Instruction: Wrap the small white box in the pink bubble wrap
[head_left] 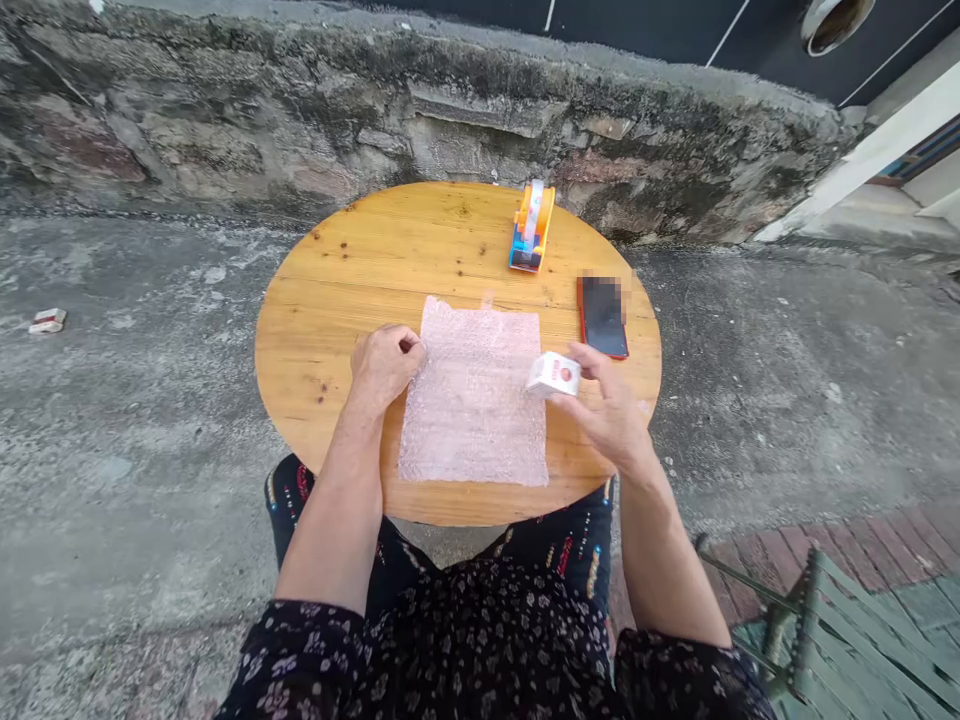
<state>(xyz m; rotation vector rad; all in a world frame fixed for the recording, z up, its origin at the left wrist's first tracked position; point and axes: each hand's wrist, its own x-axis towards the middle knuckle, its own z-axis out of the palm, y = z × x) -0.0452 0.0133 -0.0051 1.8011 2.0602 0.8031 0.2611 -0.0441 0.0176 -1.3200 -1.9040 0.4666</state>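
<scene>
The left forearm reaches forward from the lap, and the left hand (386,365) lies knuckles-up on the round wooden counter (322,300). Its fingers are curled in and pinch the left edge of the bubble wrap sheet (474,400) near its upper corner. The right arm comes in from the lower right with the wrist slightly raised. The right hand (609,408) holds a small white box (553,375) with a red mark at its fingertips, thumb and forefinger closed on it. The box is tilted and sits at the right edge of the sheet, just over or on the wrap; which of the two cannot be told.

The sheet lies flat in the middle of the counter, its near edge close to the counter's rim by the person's knees. Just beyond the right hand a dark phone (602,318) in a red case lies flat, near the box but apart from it. Farther back, by the far rim, stands an orange tape dispenser (531,226), well apart from both hands. Nothing lies between the hands and the sheet. A rough stone wall (300,110) runs behind the counter, and a green slatted chair (840,630) stands at the person's right.
</scene>
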